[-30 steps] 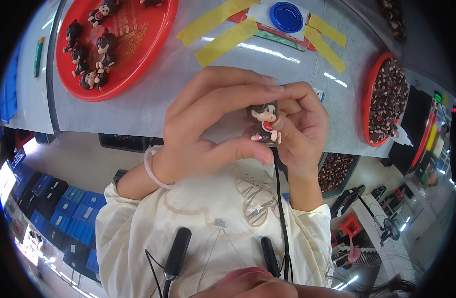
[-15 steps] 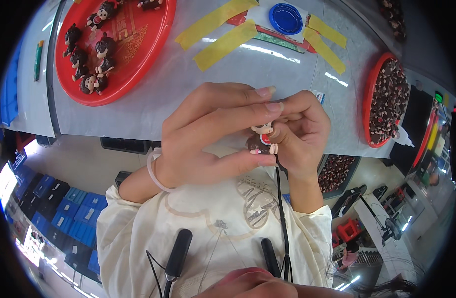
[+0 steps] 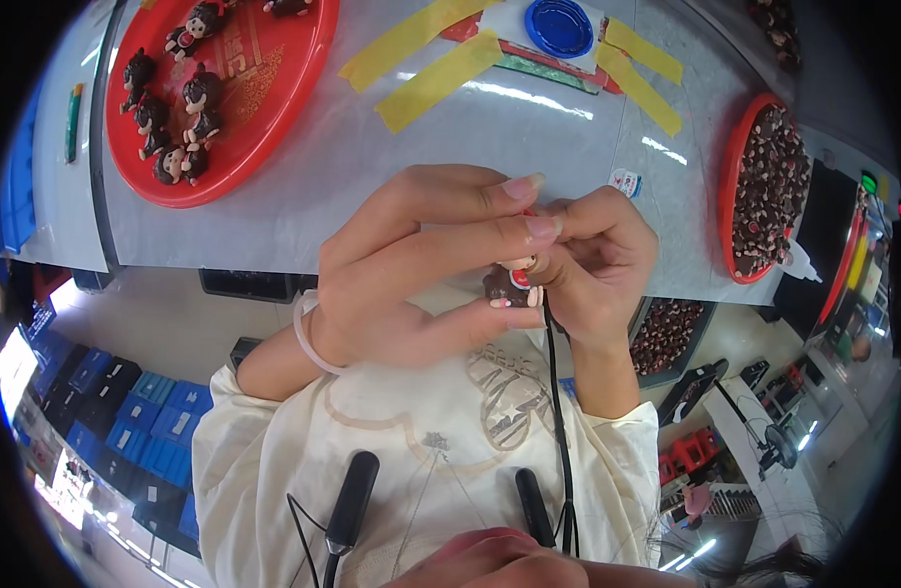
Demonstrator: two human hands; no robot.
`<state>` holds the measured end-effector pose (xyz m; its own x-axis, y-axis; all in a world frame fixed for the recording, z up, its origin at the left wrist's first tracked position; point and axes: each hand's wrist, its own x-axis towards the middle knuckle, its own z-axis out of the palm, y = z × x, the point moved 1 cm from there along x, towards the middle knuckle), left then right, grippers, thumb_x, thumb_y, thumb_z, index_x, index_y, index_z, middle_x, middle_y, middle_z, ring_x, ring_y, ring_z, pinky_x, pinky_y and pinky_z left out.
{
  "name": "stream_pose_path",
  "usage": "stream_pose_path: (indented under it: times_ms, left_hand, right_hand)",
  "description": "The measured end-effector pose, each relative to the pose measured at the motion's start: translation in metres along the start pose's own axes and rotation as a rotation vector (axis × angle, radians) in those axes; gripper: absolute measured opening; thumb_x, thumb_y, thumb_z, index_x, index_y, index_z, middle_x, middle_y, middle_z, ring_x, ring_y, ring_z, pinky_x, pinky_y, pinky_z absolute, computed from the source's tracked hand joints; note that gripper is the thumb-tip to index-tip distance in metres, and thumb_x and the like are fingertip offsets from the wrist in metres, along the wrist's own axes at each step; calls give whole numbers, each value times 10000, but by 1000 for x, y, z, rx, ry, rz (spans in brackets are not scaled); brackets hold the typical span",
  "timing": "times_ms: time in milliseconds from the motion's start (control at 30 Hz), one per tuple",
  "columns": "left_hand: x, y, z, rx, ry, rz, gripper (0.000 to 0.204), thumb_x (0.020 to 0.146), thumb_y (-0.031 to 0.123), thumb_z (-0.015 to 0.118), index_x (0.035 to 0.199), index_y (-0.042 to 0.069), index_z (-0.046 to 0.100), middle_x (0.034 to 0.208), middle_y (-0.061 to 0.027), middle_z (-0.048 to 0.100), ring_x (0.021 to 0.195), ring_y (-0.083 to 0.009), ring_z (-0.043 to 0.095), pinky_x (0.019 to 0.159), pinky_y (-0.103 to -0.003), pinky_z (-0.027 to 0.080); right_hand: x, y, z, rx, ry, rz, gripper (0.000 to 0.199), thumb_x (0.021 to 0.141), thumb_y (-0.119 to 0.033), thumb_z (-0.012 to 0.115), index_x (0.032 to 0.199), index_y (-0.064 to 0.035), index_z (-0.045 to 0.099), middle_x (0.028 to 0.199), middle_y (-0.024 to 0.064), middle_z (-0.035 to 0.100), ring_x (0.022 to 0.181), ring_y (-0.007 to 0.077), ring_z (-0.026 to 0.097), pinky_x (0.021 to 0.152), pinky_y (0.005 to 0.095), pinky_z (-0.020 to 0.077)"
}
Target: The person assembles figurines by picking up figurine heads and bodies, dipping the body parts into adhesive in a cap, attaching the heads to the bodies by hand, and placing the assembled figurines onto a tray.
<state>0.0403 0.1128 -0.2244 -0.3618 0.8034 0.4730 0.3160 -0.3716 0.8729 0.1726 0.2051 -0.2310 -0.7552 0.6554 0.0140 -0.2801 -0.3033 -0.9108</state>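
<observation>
Between my two hands, at the table's near edge, is a small brown doll figurine [image 3: 510, 286] with a red-and-white chest patch and pale feet. My left hand [image 3: 397, 265] grips it, thumb under its feet and long fingers over its head. My right hand [image 3: 602, 260] pinches at the head's right side with curled fingers. These fingers cover most of the head. A tiny red bit [image 3: 531, 212] shows among the fingertips; I cannot tell if it belongs to the figurine.
A red round tray [image 3: 274, 137] with several similar figurines stands at the far left. At the far side, a blue paint lid [image 3: 560, 27] sits between yellow tape strips [image 3: 441, 80]. A red tray of small brown parts [image 3: 730, 196] and a white squeeze bottle [image 3: 800, 263] are at right.
The figurine sits slightly lower and further left, and my fingers now hide more of its head. A red bit now shows between the fingertips. The whole view has shifted a little.
</observation>
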Motion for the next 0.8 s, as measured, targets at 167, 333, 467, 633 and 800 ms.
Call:
stream_pose_path:
  times_ms: [167,333,467,633,800]
  left_hand:
    - [0,-1,0,-8,3,7,399,641,105,772,1000,-8,640,1010,-132,603,900,-269,610,755,-330,519]
    - [0,-2,-1,-21,-6,3,387,640,105,771,988,-7,645,1006,-130,604,900,-262,611,756,-332,521]
    - [-1,-2,-5,60,-96,32,434,693,236,758,996,-40,617,1054,-197,559,969,-309,592,806,-383,499]
    - [4,-6,-4,23,-100,16,437,699,224,748,1018,-42,610,1080,-205,557,1024,-325,563,874,-406,463]
    - [7,-8,-5,-36,-182,-19,469,718,236,735,1058,-51,586,1141,-219,528,1075,-337,527,911,-420,434]
  right_hand:
    - [1,-1,0,-9,1,1,142,766,90,640,880,68,557,782,132,644,658,129,608,562,241,505]
    - [0,0,0,25,0,14,140,770,97,631,879,64,550,780,134,639,666,132,610,572,240,506]
    - [0,2,-2,-13,-39,-13,177,787,93,606,940,62,522,881,148,625,770,148,611,675,264,510]
    - [5,3,1,158,-46,-32,212,807,55,589,983,52,470,1026,192,571,888,175,587,781,300,492]
    - [11,2,1,230,-5,-35,229,808,41,590,991,42,452,1068,198,546,914,183,573,806,301,485]
